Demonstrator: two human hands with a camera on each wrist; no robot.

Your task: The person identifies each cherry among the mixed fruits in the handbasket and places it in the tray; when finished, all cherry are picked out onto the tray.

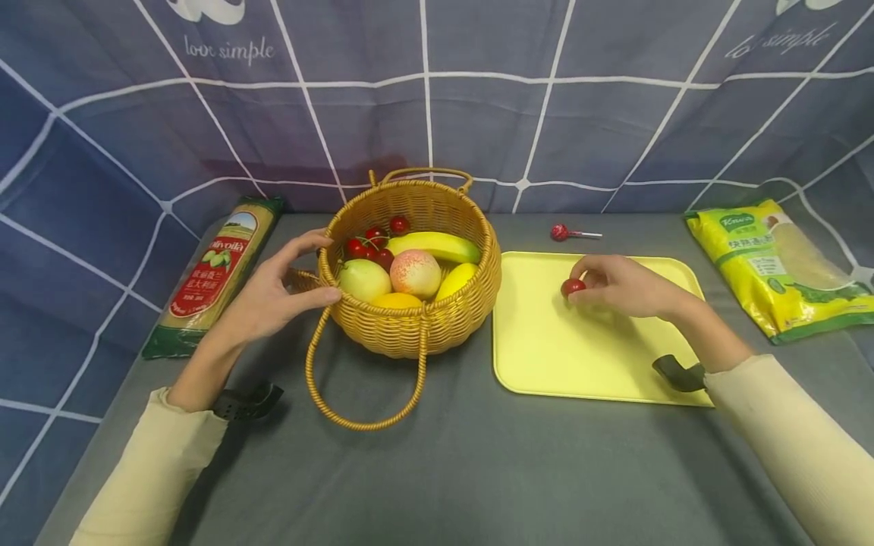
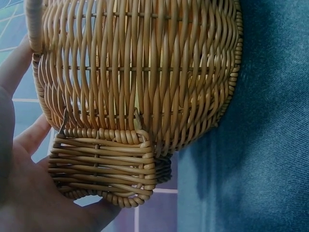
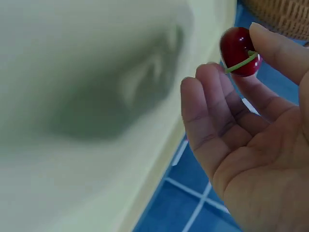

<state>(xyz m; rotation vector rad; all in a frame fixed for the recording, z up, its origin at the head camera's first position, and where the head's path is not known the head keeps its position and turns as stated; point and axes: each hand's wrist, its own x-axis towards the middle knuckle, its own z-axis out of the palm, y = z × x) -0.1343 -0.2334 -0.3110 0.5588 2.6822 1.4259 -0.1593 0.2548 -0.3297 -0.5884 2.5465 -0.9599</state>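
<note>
My right hand [image 1: 617,287] pinches a red cherry [image 3: 239,50] between thumb and finger, above the yellow tray [image 1: 539,356]. A bent green stem crosses the cherry in the right wrist view, and the other fingers are loosely bent below it. My left hand [image 1: 273,292] holds the left side of a wicker basket [image 1: 382,334], fingertips and thumb at its rim. In the left wrist view, this hand lies around the basket's small woven flap [image 2: 101,164]. Inside the basket are several cherries [image 1: 375,236], a banana [image 1: 437,244], a peach [image 1: 415,273], a green pear [image 1: 364,280] and other yellow fruit.
A red lollipop [image 1: 560,233] lies behind the tray. To the left is a pasta package [image 1: 215,273]; a yellow Knorr bag [image 1: 778,265] lies at the right. The basket's front handle [image 1: 362,426] hangs down onto the grey tabletop [image 1: 451,470]. Behind hangs a tile-patterned cloth [image 1: 492,129].
</note>
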